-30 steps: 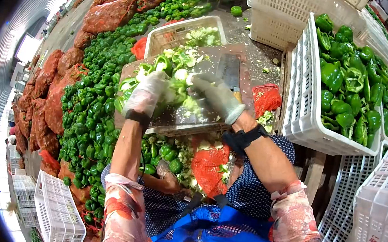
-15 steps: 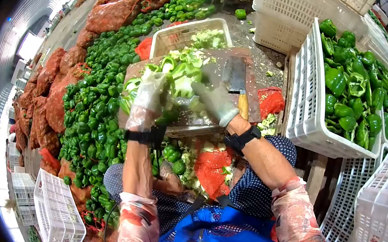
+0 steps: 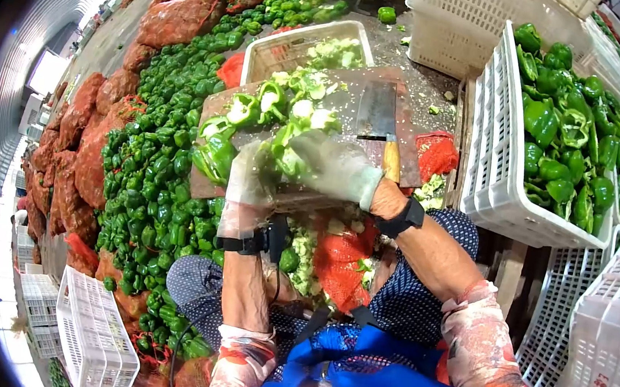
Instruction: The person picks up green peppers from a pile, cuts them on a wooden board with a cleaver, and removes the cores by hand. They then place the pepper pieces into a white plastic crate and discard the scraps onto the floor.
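My left hand (image 3: 253,175), in a pale glove, is closed on a green bell pepper (image 3: 286,154) low over the near edge of the board. My right hand (image 3: 332,167), also gloved, reaches in from the right against that pepper, its fingers smeared by motion. Cut bell pepper pieces with pale cores (image 3: 304,112) lie just beyond both hands on the brown cutting board (image 3: 352,91). At the left edge of the board sits another green pepper (image 3: 214,158). A cleaver (image 3: 377,113) with a wooden handle rests flat on the right side, near my right wrist.
Behind the board stands a white bin (image 3: 264,54) with pale trimmings. Whole peppers (image 3: 152,168) cover the floor on the left, beside filled red mesh sacks (image 3: 180,22). A white crate (image 3: 489,168) of opened peppers stands at right. Red netting (image 3: 344,266) lies below the board.
My right hand has moved left and down, closing in on my left hand. My left hand has come slightly down and right. More of the cut pieces on the board now show.
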Demonstrator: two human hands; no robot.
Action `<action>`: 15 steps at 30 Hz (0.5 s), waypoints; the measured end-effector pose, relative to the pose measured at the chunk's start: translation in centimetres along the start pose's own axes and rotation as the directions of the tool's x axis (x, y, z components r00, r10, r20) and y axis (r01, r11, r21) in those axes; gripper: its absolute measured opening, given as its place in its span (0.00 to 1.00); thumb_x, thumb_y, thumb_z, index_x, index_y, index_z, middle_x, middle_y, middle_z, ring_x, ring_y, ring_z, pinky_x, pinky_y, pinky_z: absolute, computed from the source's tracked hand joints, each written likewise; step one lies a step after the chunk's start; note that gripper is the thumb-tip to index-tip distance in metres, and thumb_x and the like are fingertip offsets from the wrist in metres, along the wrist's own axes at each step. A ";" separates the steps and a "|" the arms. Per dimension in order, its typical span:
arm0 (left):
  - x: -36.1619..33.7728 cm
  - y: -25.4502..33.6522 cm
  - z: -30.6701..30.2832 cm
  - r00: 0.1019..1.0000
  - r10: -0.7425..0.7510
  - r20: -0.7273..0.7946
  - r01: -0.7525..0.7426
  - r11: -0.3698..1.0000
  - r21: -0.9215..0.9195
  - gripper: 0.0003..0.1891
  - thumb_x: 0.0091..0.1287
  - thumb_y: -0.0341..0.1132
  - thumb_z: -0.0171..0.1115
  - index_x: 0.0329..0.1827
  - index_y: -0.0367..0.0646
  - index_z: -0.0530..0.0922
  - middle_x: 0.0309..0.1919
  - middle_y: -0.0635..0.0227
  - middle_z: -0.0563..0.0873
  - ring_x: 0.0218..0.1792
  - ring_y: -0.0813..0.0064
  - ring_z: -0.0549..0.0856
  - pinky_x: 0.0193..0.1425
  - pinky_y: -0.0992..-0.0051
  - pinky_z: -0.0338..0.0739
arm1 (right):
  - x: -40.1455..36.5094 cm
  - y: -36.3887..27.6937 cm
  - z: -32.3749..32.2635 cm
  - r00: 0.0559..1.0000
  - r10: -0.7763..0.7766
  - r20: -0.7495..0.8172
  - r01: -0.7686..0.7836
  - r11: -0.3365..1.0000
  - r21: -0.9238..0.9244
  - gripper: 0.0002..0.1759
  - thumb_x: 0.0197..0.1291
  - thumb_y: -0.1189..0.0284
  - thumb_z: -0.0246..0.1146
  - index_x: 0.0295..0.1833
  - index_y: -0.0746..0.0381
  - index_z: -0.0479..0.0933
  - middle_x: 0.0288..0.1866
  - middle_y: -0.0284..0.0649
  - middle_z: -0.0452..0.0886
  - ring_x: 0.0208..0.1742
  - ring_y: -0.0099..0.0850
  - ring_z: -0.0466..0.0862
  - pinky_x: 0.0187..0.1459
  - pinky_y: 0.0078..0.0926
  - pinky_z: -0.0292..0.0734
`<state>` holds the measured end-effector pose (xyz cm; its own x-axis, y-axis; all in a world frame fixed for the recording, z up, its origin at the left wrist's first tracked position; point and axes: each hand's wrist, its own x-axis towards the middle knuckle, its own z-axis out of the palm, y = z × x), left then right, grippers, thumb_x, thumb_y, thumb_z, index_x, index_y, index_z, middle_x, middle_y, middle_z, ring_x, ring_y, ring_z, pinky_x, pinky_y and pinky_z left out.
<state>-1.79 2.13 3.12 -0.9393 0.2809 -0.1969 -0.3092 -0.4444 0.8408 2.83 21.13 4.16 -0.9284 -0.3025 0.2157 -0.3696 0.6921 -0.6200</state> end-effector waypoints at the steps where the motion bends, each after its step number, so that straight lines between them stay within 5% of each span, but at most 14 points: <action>1: 0.3 -0.2 -0.8 1.000 0.000 0.005 0.000 0.999 0.033 0.15 0.68 0.43 0.60 0.47 0.39 0.77 0.37 0.66 0.83 0.35 0.72 0.82 0.37 0.71 0.80 | -0.5 0.0 0.6 0.998 0.000 -0.055 -0.001 1.000 -0.017 0.35 0.54 0.65 0.64 0.68 0.57 0.63 0.65 0.44 0.70 0.60 0.44 0.77 0.56 0.40 0.76; 3: -0.9 0.6 1.1 0.999 -0.046 -0.019 0.047 0.999 0.005 0.15 0.69 0.44 0.60 0.46 0.41 0.77 0.36 0.67 0.82 0.34 0.74 0.82 0.35 0.73 0.79 | -0.7 -0.9 0.0 0.998 0.031 -0.047 -0.031 0.999 -0.011 0.35 0.55 0.65 0.64 0.68 0.57 0.62 0.64 0.44 0.70 0.60 0.44 0.77 0.57 0.42 0.75; 6: -1.1 1.1 1.0 0.991 0.042 0.126 -0.083 0.935 0.346 0.14 0.69 0.43 0.59 0.46 0.40 0.77 0.38 0.66 0.82 0.36 0.76 0.82 0.36 0.73 0.79 | -0.4 -1.4 0.1 0.992 0.129 -0.003 -0.129 0.989 0.070 0.33 0.54 0.66 0.64 0.66 0.58 0.65 0.62 0.49 0.71 0.59 0.46 0.77 0.57 0.42 0.74; 8: 0.0 0.4 -0.6 0.949 0.207 0.238 -0.315 0.624 0.715 0.16 0.69 0.41 0.58 0.49 0.36 0.78 0.42 0.63 0.82 0.38 0.76 0.82 0.38 0.74 0.81 | -0.4 -1.8 0.0 0.979 0.204 0.003 -0.201 0.963 0.177 0.31 0.53 0.66 0.64 0.64 0.59 0.67 0.60 0.51 0.72 0.58 0.47 0.77 0.56 0.41 0.75; 10: -0.5 0.4 -0.5 0.940 0.213 0.265 -0.339 0.546 0.766 0.17 0.68 0.39 0.58 0.52 0.34 0.78 0.45 0.60 0.81 0.38 0.76 0.82 0.39 0.74 0.82 | -0.4 -1.3 0.5 0.964 0.161 -0.213 -0.080 0.935 0.346 0.26 0.54 0.62 0.64 0.56 0.63 0.75 0.51 0.55 0.78 0.52 0.49 0.80 0.54 0.39 0.75; 11: -2.0 1.0 1.0 0.943 0.228 0.241 -0.319 0.823 0.470 0.21 0.67 0.38 0.59 0.59 0.34 0.73 0.49 0.59 0.80 0.43 0.74 0.82 0.43 0.75 0.81 | -0.4 -1.8 -0.2 0.960 0.240 -0.147 -0.141 0.862 0.487 0.26 0.54 0.61 0.65 0.56 0.64 0.75 0.50 0.55 0.79 0.52 0.48 0.80 0.54 0.38 0.75; 12: -3.4 1.6 2.4 0.946 0.242 0.217 -0.267 0.959 0.091 0.27 0.65 0.38 0.60 0.65 0.33 0.69 0.54 0.57 0.79 0.47 0.73 0.81 0.48 0.75 0.81 | -0.4 -2.3 -0.9 0.950 0.305 -0.065 -0.203 0.763 0.614 0.27 0.54 0.60 0.65 0.56 0.66 0.75 0.50 0.55 0.79 0.52 0.47 0.81 0.54 0.37 0.75; 14: -4.5 2.0 3.2 0.980 0.135 0.144 -0.170 0.949 0.266 0.32 0.67 0.50 0.59 0.70 0.43 0.65 0.62 0.61 0.76 0.58 0.69 0.78 0.58 0.70 0.76 | -0.4 -2.2 -0.1 0.965 0.241 -0.107 -0.098 0.704 0.704 0.31 0.53 0.58 0.66 0.59 0.65 0.74 0.54 0.54 0.80 0.54 0.46 0.81 0.55 0.35 0.76; 15: -4.6 2.1 3.1 0.981 0.138 0.139 -0.171 0.948 0.267 0.32 0.67 0.50 0.59 0.70 0.43 0.65 0.62 0.61 0.76 0.58 0.69 0.78 0.58 0.70 0.76 | -0.3 -2.3 0.1 0.961 0.275 0.005 -0.195 0.667 0.719 0.33 0.52 0.59 0.66 0.62 0.64 0.73 0.57 0.54 0.78 0.57 0.45 0.79 0.61 0.33 0.72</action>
